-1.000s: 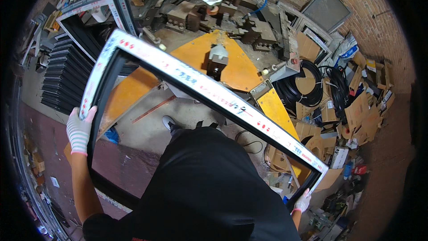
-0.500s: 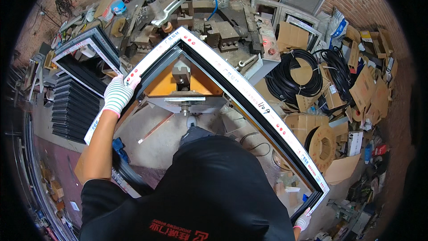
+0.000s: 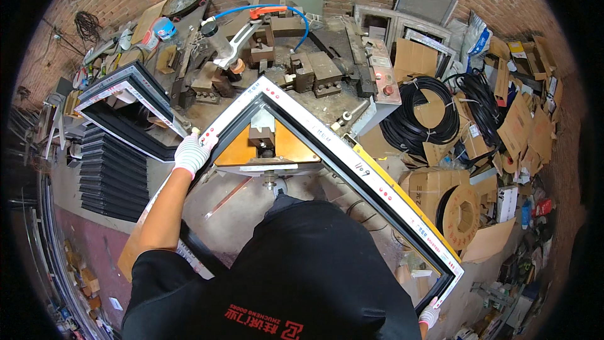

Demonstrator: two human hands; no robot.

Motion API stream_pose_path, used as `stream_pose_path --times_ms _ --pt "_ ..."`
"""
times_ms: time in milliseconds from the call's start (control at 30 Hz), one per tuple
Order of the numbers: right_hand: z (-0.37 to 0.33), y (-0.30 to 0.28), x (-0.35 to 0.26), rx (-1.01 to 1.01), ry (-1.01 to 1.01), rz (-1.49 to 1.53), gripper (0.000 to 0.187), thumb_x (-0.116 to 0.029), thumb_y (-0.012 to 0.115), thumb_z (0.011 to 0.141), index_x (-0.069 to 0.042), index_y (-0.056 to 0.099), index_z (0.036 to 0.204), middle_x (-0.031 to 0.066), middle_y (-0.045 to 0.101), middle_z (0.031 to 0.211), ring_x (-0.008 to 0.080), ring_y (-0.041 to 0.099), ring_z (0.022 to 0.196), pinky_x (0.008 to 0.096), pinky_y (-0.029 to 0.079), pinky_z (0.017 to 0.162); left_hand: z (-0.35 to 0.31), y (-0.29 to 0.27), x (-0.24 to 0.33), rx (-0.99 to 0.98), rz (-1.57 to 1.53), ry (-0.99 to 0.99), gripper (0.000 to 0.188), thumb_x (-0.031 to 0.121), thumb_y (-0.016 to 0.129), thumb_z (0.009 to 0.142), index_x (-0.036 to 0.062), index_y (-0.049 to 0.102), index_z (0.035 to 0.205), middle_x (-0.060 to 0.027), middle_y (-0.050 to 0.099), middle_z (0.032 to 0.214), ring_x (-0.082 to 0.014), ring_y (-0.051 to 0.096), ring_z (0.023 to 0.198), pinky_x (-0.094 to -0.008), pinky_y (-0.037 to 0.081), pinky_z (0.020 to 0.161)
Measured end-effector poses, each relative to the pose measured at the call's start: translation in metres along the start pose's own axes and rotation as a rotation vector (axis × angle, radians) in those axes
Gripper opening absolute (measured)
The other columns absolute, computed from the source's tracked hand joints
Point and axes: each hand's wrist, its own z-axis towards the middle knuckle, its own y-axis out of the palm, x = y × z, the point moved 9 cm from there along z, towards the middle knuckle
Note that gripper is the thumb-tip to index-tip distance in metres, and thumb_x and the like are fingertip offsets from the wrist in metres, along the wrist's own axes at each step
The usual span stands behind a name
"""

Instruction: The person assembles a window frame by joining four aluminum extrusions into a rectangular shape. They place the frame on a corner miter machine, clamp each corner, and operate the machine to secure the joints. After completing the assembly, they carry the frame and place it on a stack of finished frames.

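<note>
A large rectangular frame (image 3: 327,146), black with white protective film on its outer face, spans from my left side to the lower right. My left hand (image 3: 192,153), in a striped white glove, is wrapped round its left rail below the far corner. My right hand (image 3: 430,314), gloved the same way and partly cut off by my body, grips the frame near its lower right corner. The far corner lies over the front of a metal machine (image 3: 321,66). Through the frame's opening show the machine's orange-yellow plate (image 3: 292,145) and a steel block (image 3: 261,138).
A smaller black-and-white frame (image 3: 119,91) leans at the left above a stack of black profiles (image 3: 107,179). A control box (image 3: 379,72) stands right of the machine. Black hose coils (image 3: 415,113), cardboard boxes (image 3: 434,189) and a cardboard reel (image 3: 462,214) crowd the right.
The frame's far corner has come nearer to me, uncovering more of the machine. My left hand has shifted right and slightly nearer. The red light on the control box is no longer lit.
</note>
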Motion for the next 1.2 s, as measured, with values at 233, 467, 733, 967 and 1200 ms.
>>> stream_pose_path --times_ms 233,467,733,967,1200 --pt "-0.005 0.011 -0.019 -0.023 -0.028 0.041 0.096 -0.08 0.04 0.096 0.005 0.059 0.138 0.0325 0.063 0.134 0.0463 0.06 0.125 0.0505 0.046 0.108 0.006 -0.001 0.004 0.022 -0.026 -0.042 0.08 0.061 0.07 0.09 -0.0047 0.06 0.135 -0.0289 0.067 0.124 -0.0434 0.064 0.117 -0.0454 0.05 0.102" --pt "-0.006 0.012 -0.03 -0.062 -0.099 0.082 0.091 -0.077 0.04 0.096 0.0 0.059 0.14 0.0314 0.059 0.14 0.047 0.053 0.135 0.0521 0.041 0.113 -0.069 -0.002 -0.025 0.141 -0.161 0.072 0.103 0.016 0.1 0.059 0.0026 0.049 0.148 -0.0258 0.065 0.129 -0.0412 0.064 0.12 -0.0472 0.052 0.104" --pt "-0.003 0.017 -0.012 -0.133 0.099 -0.009 0.108 -0.085 0.036 0.092 0.003 0.043 0.153 0.0323 0.056 0.145 0.0439 0.053 0.137 0.049 0.042 0.115 -0.084 0.02 -0.091 -0.124 0.29 -0.271 0.142 0.019 0.101 0.059 0.0187 0.01 0.167 -0.0181 0.054 0.148 -0.0374 0.057 0.134 -0.046 0.05 0.113" --pt "-0.003 0.018 -0.014 -0.137 -0.002 -0.011 0.101 -0.083 0.036 0.094 0.001 0.049 0.149 0.0313 0.058 0.143 0.0464 0.054 0.134 0.0521 0.043 0.113 -0.087 0.014 -0.081 -0.077 0.156 -0.148 0.138 0.012 0.101 0.055 0.0144 0.02 0.166 -0.0207 0.059 0.142 -0.0396 0.06 0.129 -0.0451 0.05 0.11" --pt "-0.105 -0.047 -0.261 0.282 -0.713 0.318 0.062 -0.02 0.075 0.091 0.006 0.053 0.142 0.0278 0.061 0.136 0.0427 0.062 0.121 0.0474 0.046 0.11 -0.061 0.0 -0.041 0.188 0.231 0.212 0.109 0.045 0.093 0.069 -0.0018 0.041 0.152 -0.024 0.063 0.13 -0.0421 0.06 0.119 -0.047 0.048 0.104"
